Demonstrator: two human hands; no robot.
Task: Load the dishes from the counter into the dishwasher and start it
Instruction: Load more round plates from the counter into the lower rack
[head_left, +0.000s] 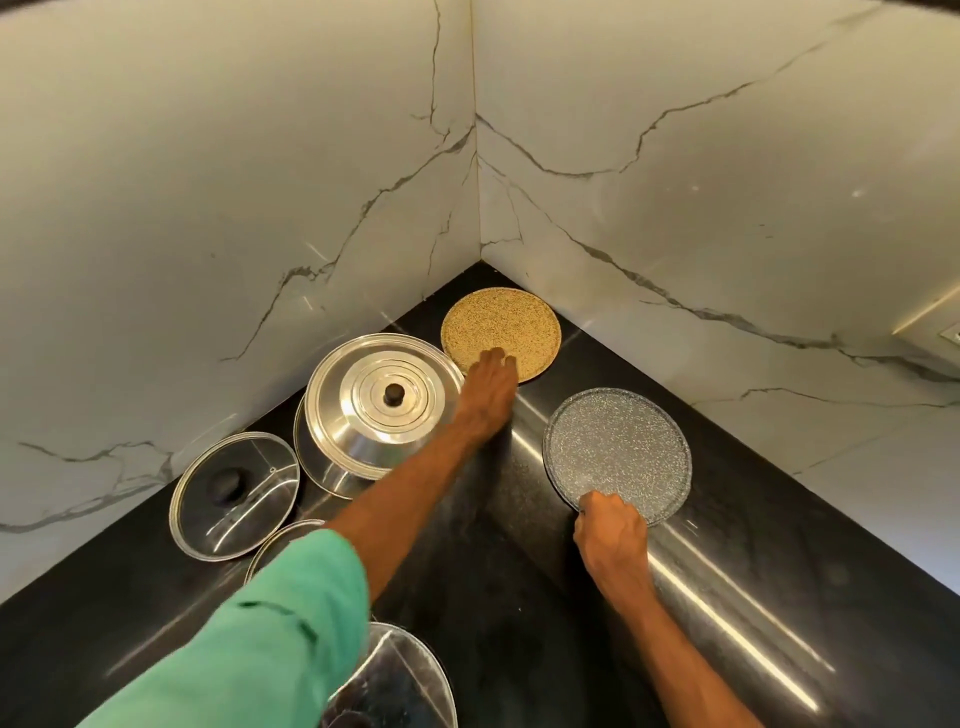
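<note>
A round yellow speckled plate (501, 327) lies flat in the far corner of the black counter (493, 597). My left hand (488, 397) reaches over to it, fingers resting on its near rim; I cannot see whether they grip it. Nearer and to the right lies a round grey speckled plate (621, 447). My right hand (613, 535) is closed on that plate's near edge. Both plates rest on the counter.
A domed steel lid (382, 402) with a dark knob sits on a steel vessel just left of my left arm. A glass lid (234, 493) lies further left, with another lid rim (278, 545) under my green sleeve and a glass lid (410, 675) at the bottom. Marble walls close the corner.
</note>
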